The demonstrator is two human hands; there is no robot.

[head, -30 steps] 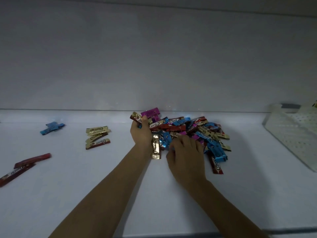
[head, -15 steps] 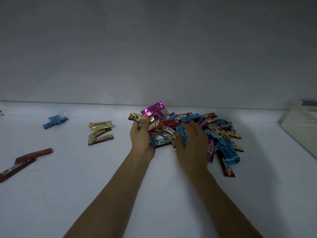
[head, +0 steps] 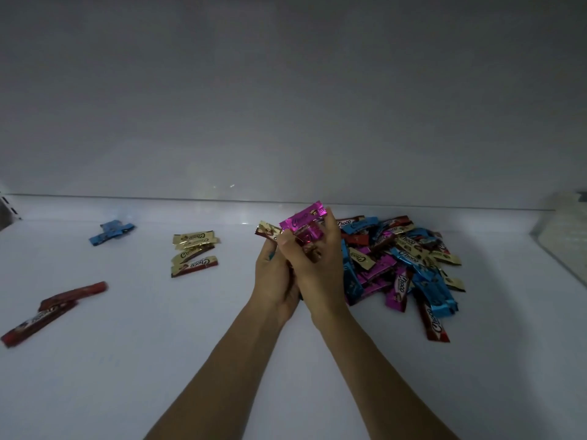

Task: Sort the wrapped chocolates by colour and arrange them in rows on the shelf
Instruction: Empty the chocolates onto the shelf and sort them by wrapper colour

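Right hand (head: 317, 268) fingers (head: 331, 222) are pinching a pink chocolate (head: 301, 217) above the shelf (head: 158, 344), and left hand (head: 273, 281) is clutching a gold chocolate (head: 268, 229). I'm worried the slick wrappers slide loose and drop into the mixed pile (head: 403, 258) right beside.

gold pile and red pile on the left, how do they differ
The gold pile has gold wrappers; the red pile has red ones. The gold pile holds more pieces than the red pile. The gold pile lies farther back, the red pile nearer the front left. Both lie on the white shelf, printed Choco.
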